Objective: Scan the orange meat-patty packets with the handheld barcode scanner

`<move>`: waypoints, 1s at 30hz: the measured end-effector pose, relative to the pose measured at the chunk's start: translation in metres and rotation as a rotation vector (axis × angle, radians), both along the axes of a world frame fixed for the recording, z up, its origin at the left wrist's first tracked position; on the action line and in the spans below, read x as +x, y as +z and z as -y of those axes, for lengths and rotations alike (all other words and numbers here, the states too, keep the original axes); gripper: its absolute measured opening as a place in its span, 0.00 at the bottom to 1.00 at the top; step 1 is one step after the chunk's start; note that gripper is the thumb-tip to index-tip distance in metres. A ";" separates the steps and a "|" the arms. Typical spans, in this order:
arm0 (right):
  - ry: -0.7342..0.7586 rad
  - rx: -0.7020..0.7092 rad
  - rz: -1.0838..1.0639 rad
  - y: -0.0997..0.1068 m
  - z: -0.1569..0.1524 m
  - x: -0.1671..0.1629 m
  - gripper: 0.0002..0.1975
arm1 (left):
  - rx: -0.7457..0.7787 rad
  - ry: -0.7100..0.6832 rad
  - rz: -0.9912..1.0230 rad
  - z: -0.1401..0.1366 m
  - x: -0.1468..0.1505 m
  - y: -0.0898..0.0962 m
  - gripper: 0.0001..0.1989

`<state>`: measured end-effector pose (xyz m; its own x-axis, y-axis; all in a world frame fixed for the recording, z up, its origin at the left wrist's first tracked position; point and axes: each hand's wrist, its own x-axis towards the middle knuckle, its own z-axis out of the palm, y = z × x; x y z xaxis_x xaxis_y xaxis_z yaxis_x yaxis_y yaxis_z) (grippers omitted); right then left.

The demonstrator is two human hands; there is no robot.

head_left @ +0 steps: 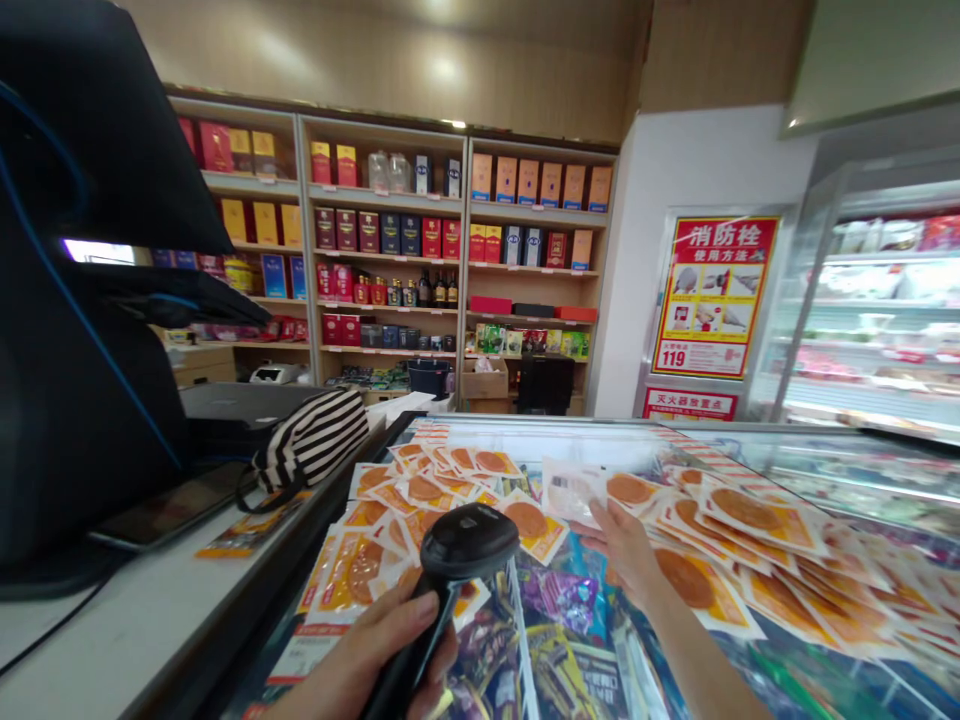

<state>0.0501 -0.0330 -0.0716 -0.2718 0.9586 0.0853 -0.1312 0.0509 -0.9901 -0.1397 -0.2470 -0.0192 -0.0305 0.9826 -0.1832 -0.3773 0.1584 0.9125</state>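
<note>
My left hand (375, 645) is wrapped round the handle of a black handheld barcode scanner (471, 540), its head raised over the glass. My right hand (626, 550) pinches a small flat packet (571, 488), whose pale, mostly plain side faces up. To the left, many flat packets (356, 570) with a round orange-brown piece printed or showing on them lie spread on the glass top. A higher heap of the same packets (750, 510) lies to the right of my right hand. One single packet (529, 525) lies between the scanner and my right hand.
The glass-topped freezer (510, 432) holds colourful wrapped goods (562, 595). On the left counter (82, 640) stand a black checkout terminal (82, 300), a phone (172, 505) and a striped pouch (319, 435). Shelves of boxes (390, 235) line the back; a red sign (716, 295) hangs on the wall.
</note>
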 end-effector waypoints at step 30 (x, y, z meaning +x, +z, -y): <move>-0.459 0.843 1.234 -0.004 0.031 0.097 0.18 | 0.065 0.000 -0.059 -0.010 -0.010 -0.003 0.16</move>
